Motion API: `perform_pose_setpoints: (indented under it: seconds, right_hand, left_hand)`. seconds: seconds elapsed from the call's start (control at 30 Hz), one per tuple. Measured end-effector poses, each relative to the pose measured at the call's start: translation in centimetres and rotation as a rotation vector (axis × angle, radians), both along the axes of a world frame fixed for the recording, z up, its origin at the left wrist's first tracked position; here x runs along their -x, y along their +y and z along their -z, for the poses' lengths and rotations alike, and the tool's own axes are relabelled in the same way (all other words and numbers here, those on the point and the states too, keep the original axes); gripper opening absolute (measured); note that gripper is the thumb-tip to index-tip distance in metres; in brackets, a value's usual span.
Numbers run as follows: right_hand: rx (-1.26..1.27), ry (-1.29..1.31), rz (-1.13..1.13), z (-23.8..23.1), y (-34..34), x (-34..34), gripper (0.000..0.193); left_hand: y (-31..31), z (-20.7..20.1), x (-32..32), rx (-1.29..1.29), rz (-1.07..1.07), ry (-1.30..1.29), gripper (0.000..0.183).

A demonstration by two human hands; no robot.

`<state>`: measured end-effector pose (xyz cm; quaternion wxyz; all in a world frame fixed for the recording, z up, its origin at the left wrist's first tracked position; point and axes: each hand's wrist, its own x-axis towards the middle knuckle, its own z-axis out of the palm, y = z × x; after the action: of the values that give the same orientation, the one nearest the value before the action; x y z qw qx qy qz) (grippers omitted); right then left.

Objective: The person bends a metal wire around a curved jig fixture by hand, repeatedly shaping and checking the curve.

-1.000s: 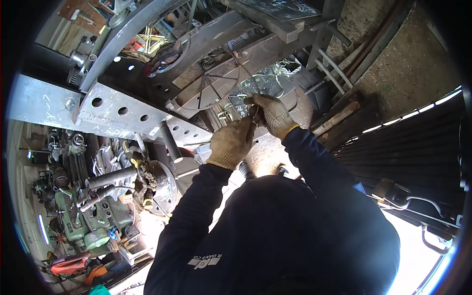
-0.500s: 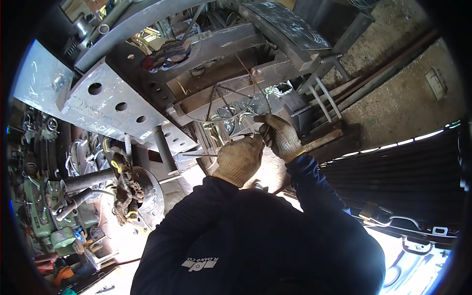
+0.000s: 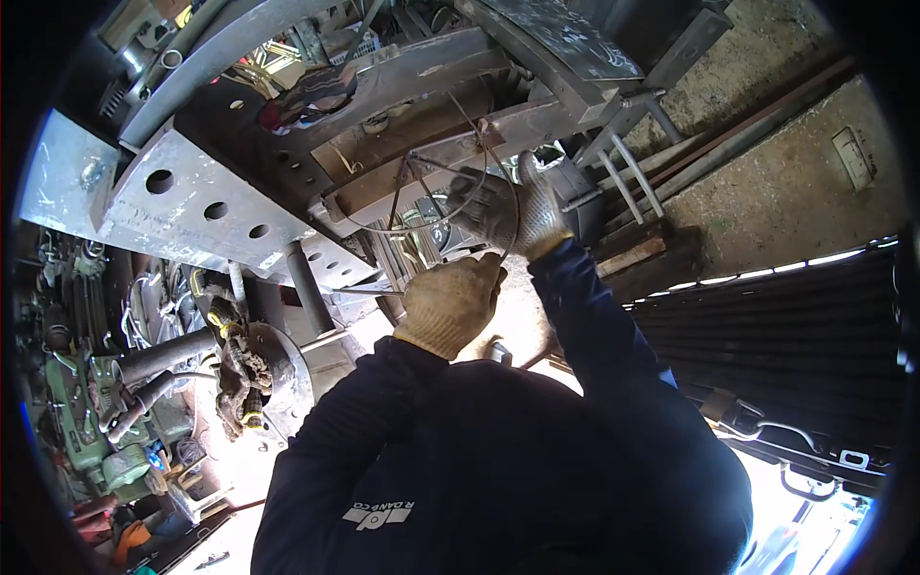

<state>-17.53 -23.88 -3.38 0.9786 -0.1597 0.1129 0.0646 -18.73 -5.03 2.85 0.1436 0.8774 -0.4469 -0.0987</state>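
Observation:
Both my hands wear off-white work gloves. My left hand (image 3: pixel 448 305) is closed, its fingers wrapped round the lower end of a curved rod that belongs to a thin metal rod frame (image 3: pixel 443 165). This frame has a bent hoop and several straight struts. Just above and to the right, my right hand (image 3: pixel 522 211) is open, thumb raised and fingers spread toward the left, slightly blurred. The curved rod passes in front of its palm; whether they touch I cannot tell. A straight thin rod (image 3: pixel 369 291) shows left of my left hand; its link to the hand is hidden.
A heavy steel beam with round holes (image 3: pixel 217 211) runs along the left. Steel crossbars (image 3: pixel 537 129) and a dark plate (image 3: pixel 561 38) lie ahead. Dirty gloves (image 3: pixel 230 364) hang on a pipe at left. A dark corrugated shutter (image 3: pixel 767 340) is at right.
My right hand has moved up and left, away from my left hand, and its fingers have spread. My left hand has dropped slightly and keeps its grip. The whole view has shifted a little.

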Motion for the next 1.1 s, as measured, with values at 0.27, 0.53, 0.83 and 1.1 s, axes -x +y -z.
perform_pose_setpoints:
  seconds: [0.27, 0.53, 0.83, 1.1]
  right_hand:
    - [0.195, 0.196, 0.537, 0.1, 5.1, -3.3, 0.071]
    - [-0.005, 0.21, 0.417, 0.5, 3.3, -3.3, 0.058]
    - [0.239, -0.021, 0.28, -0.6, 1.7, -3.2, 0.047]
    - [0.308, 0.371, 0.593, -0.8, 4.2, -5.1, 0.039]
  left_hand:
    - [4.7, 1.8, -6.0, 0.115, 0.261, -0.262, 0.024]
    - [3.7, 0.3, -4.2, 0.096, 0.147, -0.21, 0.03]
    - [1.1, -0.2, -3.1, 0.1, 0.021, -0.078, 0.027]
    - [2.4, 0.4, -4.9, 0.122, 0.018, -0.231, 0.031]
